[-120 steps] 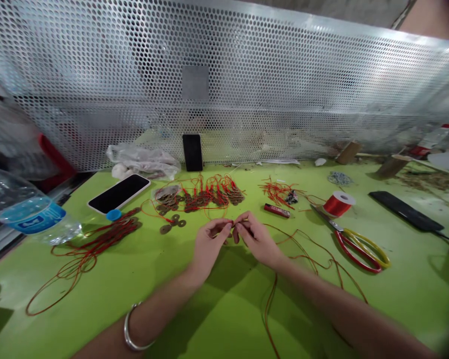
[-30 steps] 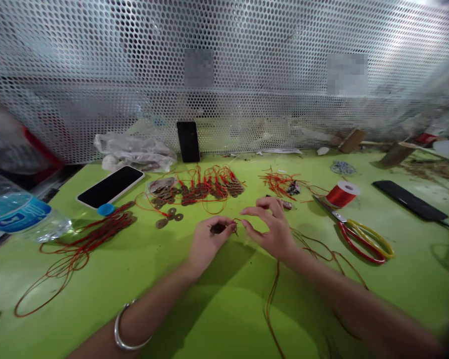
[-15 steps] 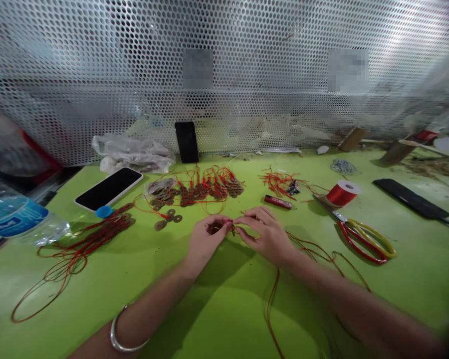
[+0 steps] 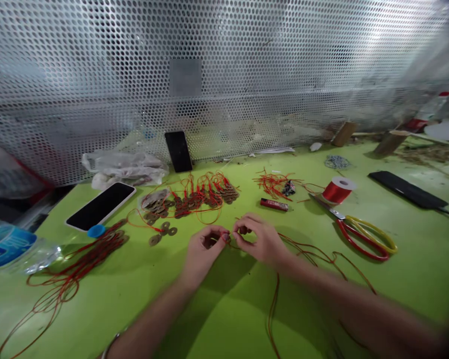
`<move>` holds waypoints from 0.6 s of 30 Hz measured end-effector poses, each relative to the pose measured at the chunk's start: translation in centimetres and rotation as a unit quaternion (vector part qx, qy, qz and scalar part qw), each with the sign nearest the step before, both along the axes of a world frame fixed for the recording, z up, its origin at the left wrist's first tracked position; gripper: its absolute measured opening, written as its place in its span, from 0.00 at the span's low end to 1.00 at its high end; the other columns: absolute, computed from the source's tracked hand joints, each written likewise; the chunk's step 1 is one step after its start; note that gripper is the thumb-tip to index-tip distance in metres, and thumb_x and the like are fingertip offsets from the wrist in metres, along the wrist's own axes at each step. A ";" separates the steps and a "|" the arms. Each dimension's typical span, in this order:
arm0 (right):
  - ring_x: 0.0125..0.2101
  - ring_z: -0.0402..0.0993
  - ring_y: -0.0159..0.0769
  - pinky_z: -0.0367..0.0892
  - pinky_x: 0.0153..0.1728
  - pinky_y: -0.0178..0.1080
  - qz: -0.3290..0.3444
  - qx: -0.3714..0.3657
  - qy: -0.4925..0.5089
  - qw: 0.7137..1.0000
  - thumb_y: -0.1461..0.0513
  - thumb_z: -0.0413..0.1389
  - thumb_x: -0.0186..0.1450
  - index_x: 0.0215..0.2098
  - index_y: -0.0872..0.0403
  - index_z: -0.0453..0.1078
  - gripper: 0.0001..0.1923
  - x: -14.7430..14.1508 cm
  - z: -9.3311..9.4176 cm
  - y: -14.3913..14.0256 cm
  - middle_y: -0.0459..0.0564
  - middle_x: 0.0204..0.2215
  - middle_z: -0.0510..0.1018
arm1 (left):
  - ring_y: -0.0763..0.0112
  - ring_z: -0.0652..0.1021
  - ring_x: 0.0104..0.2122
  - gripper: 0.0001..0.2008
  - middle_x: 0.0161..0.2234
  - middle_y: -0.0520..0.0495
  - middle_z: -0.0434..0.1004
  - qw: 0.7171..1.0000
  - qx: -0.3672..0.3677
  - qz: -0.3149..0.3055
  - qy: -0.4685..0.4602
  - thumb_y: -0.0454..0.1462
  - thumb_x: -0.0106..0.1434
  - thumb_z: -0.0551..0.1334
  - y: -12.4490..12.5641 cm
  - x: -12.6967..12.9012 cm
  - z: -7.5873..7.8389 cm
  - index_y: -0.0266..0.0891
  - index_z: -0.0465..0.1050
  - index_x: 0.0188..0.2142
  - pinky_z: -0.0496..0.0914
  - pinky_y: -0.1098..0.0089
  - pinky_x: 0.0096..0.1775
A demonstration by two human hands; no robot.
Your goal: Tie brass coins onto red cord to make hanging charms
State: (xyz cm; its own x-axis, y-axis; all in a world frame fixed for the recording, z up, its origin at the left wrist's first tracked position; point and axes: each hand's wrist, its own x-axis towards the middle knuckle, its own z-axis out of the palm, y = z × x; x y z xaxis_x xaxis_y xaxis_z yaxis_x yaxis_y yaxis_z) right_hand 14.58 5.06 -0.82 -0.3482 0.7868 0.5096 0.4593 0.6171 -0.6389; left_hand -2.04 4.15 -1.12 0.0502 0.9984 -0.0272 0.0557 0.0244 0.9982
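My left hand (image 4: pixel 201 249) pinches a small brown coin between thumb and fingers at the middle of the green table (image 4: pixel 217 319). Touching it from the right, my right hand (image 4: pixel 261 241) pinches the red cord (image 4: pixel 310 254) where it meets the coin. The cord trails off to the right and down past my right forearm. Just beyond my hands lies a heap of coins strung on red cord (image 4: pixel 189 199), with three loose coins (image 4: pixel 160 233) to its left front.
A red lighter (image 4: pixel 274 204), a red thread spool (image 4: pixel 338 190) and red-and-yellow scissors (image 4: pixel 362 234) lie to the right. A phone (image 4: pixel 100 205), a blue cap (image 4: pixel 96 231), a bundle of red cords (image 4: pixel 75 264) and a water bottle (image 4: pixel 11 247) lie left. A perforated metal screen (image 4: pixel 247 75) closes the back.
My right hand came back from near the lighter to meet my left hand at the coin. The view has shifted slightly down and right.
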 end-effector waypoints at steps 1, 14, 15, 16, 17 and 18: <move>0.27 0.68 0.30 0.64 0.28 0.32 -0.002 -0.012 0.011 1.000 0.69 0.53 0.59 0.31 0.55 0.67 0.04 0.0 0.0 0.0 0.48 0.27 0.71 | 0.75 0.71 0.24 0.12 0.25 0.51 0.75 1.000 0.000 -0.001 0.003 0.42 0.48 0.68 0.0 0.0 0.0 0.36 0.73 0.28 0.66 0.75 0.28; 0.25 0.67 0.29 0.64 0.27 0.31 -0.012 -0.066 0.039 0.997 0.70 0.54 0.56 0.27 0.55 0.67 0.04 -0.6 -0.1 -0.4 0.46 0.25 0.72 | 0.73 0.72 0.25 0.10 0.25 0.49 0.75 1.000 -0.004 -0.022 0.020 0.41 0.49 0.67 -0.2 0.0 0.2 0.36 0.73 0.27 0.67 0.73 0.30; 0.25 0.67 0.29 0.64 0.27 0.31 -0.014 -0.063 0.041 0.997 0.70 0.54 0.56 0.27 0.55 0.67 0.05 -0.5 0.0 -0.4 0.46 0.25 0.71 | 0.73 0.72 0.25 0.10 0.25 0.49 0.75 1.000 -0.005 -0.023 0.021 0.41 0.49 0.66 -0.2 0.0 0.1 0.36 0.73 0.27 0.66 0.74 0.30; 0.24 0.67 0.29 0.64 0.26 0.31 -0.018 -0.061 0.045 0.997 0.70 0.53 0.55 0.26 0.55 0.66 0.05 -0.5 0.0 -0.4 0.46 0.24 0.71 | 0.73 0.72 0.25 0.09 0.25 0.49 0.75 0.999 -0.005 -0.024 0.022 0.40 0.49 0.66 -0.2 0.0 0.1 0.37 0.73 0.27 0.66 0.74 0.29; 0.24 0.67 0.29 0.64 0.26 0.31 -0.022 -0.061 0.048 0.997 0.70 0.53 0.55 0.26 0.55 0.66 0.05 -0.4 0.1 -0.4 0.46 0.24 0.70 | 0.73 0.72 0.26 0.09 0.25 0.49 0.75 0.999 -0.005 -0.024 0.022 0.40 0.49 0.66 -0.1 0.0 0.1 0.37 0.73 0.27 0.66 0.74 0.29; 0.24 0.67 0.29 0.65 0.26 0.31 -0.027 -0.063 0.050 0.996 0.70 0.53 0.55 0.27 0.55 0.66 0.05 -0.3 0.1 -0.4 0.46 0.25 0.70 | 0.73 0.72 0.26 0.09 0.25 0.49 0.75 0.999 -0.004 -0.023 0.023 0.40 0.49 0.66 -0.1 0.1 0.1 0.37 0.73 0.27 0.66 0.74 0.30</move>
State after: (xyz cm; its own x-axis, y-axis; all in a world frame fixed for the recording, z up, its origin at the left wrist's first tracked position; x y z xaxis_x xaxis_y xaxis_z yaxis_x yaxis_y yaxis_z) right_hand 14.27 4.66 -0.74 -0.2559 0.8633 0.4351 0.4206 0.5047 -0.7539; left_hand -1.97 4.03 -1.05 0.0946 0.9947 -0.0392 0.1019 0.0295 0.9944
